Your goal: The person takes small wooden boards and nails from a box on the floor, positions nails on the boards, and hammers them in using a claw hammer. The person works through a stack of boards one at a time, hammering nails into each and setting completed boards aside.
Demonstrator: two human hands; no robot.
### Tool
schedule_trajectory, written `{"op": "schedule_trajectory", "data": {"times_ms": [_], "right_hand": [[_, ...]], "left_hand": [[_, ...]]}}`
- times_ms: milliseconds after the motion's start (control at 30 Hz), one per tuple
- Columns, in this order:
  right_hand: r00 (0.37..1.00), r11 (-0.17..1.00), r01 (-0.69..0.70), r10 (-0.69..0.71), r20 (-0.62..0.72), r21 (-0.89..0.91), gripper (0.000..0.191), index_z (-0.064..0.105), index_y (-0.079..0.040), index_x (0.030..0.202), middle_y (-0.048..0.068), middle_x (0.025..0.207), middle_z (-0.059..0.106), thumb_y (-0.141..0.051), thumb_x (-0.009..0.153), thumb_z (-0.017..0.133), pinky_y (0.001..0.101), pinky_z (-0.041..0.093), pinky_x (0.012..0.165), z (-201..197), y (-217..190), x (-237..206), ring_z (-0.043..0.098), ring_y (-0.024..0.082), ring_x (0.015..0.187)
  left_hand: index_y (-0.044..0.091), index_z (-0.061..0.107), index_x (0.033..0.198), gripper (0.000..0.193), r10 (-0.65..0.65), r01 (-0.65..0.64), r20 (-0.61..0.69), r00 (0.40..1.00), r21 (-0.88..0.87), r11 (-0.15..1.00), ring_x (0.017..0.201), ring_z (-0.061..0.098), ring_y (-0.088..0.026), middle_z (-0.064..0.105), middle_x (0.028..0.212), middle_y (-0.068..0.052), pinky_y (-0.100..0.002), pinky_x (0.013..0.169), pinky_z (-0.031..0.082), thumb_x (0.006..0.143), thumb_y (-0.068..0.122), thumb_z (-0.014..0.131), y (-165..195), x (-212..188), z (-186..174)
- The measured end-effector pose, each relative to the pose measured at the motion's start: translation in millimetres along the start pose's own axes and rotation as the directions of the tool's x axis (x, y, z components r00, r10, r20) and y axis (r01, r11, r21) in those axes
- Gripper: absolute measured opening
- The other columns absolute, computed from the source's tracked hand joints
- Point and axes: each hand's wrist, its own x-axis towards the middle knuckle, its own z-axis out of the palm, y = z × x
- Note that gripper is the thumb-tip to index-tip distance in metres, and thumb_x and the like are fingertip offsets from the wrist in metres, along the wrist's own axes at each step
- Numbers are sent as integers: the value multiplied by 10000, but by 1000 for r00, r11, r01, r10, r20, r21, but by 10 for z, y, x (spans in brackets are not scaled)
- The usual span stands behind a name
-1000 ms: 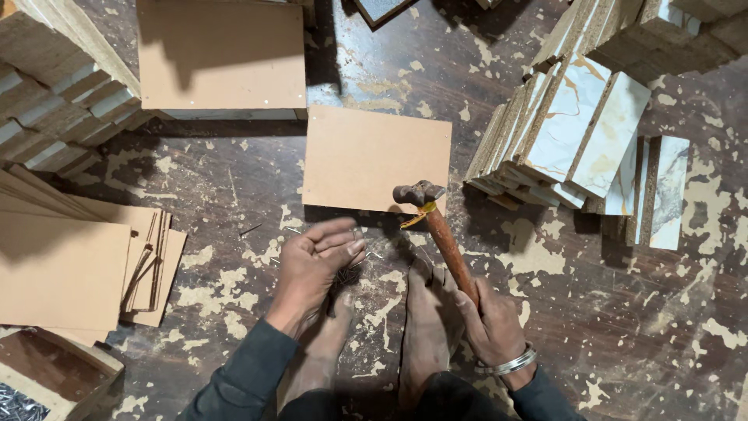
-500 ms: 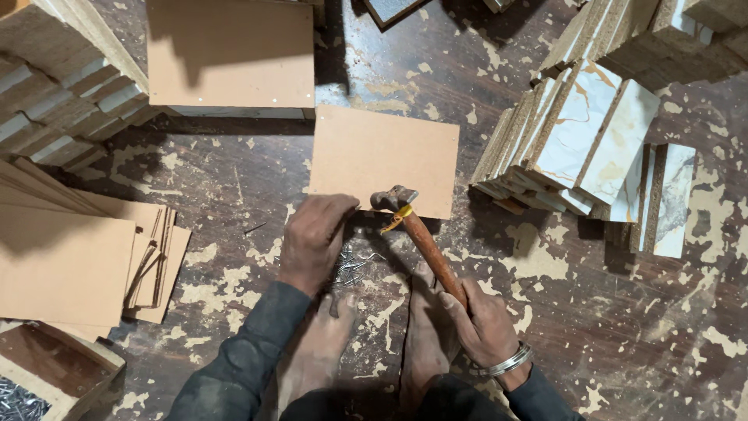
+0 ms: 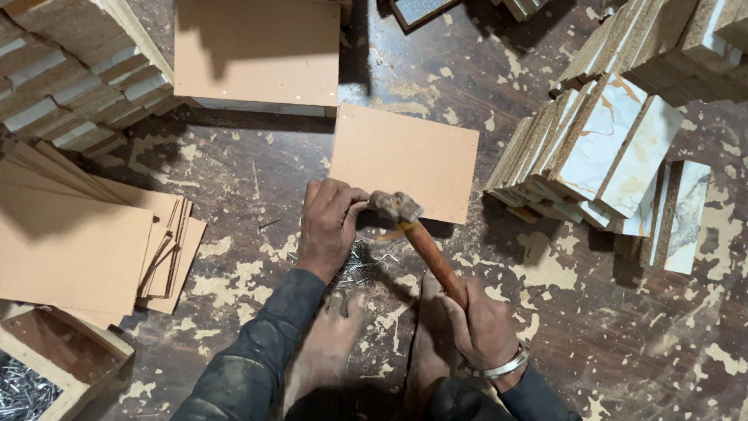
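The left hand is pressing curled fingers together at the board edge. The right hand is gripping the hammer, its head beside those fingers. No driven nails are showing yet; loose nails are lying below.

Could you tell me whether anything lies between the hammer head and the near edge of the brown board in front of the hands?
Nothing visible does. The hammer head is right at the brown board edge, with the left hand fingers beside it; the right hand grips the handle.
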Motion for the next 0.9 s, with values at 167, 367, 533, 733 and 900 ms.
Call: {"op": "schedule_trajectory", "data": {"times_ms": [167,367,533,733,900], "right_hand": [[973,974,-192,204,106,-117,175,598,-100,1036,95,517,594,-273,1022,580,388,473,371,22,38,0,596,261,388],[979,987,158,-156,-133,9,273,577,-25,1159,115,606,623,-213,961,588,377,501,407,-50,-59,22,661,253,478],[996,996,-84,84,18,-12,240,593,-51,1170,152,627,638,-217,998,574,428,482,453,-150,-149,23,649,340,537],[992,996,-91,88,95,24,220,567,-28,1080,123,650,637,-233,1017,520,384,522,418,-58,-94,35,634,264,478],[966,970,-237,242,94,-56,237,608,-64,1070,119,620,662,-281,1032,520,414,523,442,7,-108,36,663,281,492]], "left_hand": [[66,707,1007,143,-4,4,0,1000,-11,1000,956,539,-295,599,973,-76,-421,833,481,870,47,741,32,8,-35],[61,692,977,127,-11,11,8,1000,-27,1000,948,535,-305,589,953,-85,-433,831,471,861,44,739,46,41,-47],[58,689,970,115,-14,15,23,1000,-43,999,952,536,-310,583,946,-92,-442,842,468,869,46,743,26,24,-51],[70,645,1219,467,19,-18,66,998,-16,1000,1049,559,-297,589,1098,-110,-423,921,492,803,140,846,-50,19,-110],[44,470,1470,898,-13,8,155,988,29,1000,1122,528,-344,508,1230,-189,-449,974,476,702,193,909,-66,10,-173]]}}
